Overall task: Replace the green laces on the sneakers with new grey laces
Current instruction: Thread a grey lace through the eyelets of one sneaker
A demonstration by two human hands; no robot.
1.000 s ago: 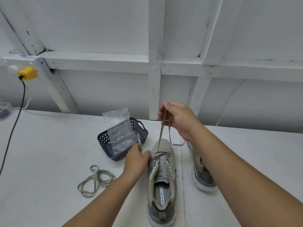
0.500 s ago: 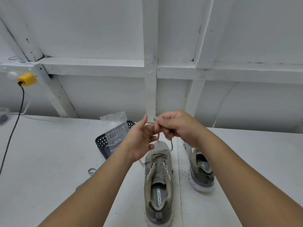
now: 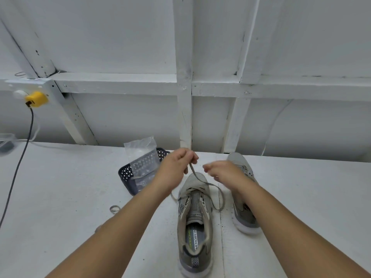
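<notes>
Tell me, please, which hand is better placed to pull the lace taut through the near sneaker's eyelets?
Left, probably. The left hand already pinches the lace above the near sneaker; the right hand seems to hold nothing, beside it.

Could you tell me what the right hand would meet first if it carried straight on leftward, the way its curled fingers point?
Probably the left hand pinching the grey lace; the right hand faces it, though depth is unclear.

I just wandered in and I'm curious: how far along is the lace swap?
Early stage. A removed lace lies on the table. The left hand pinches a lace threaded only through the near sneaker's front eyelets; the right hand hovers beside. The remaining eyelets and the far sneaker, partly hidden, are left.
</notes>
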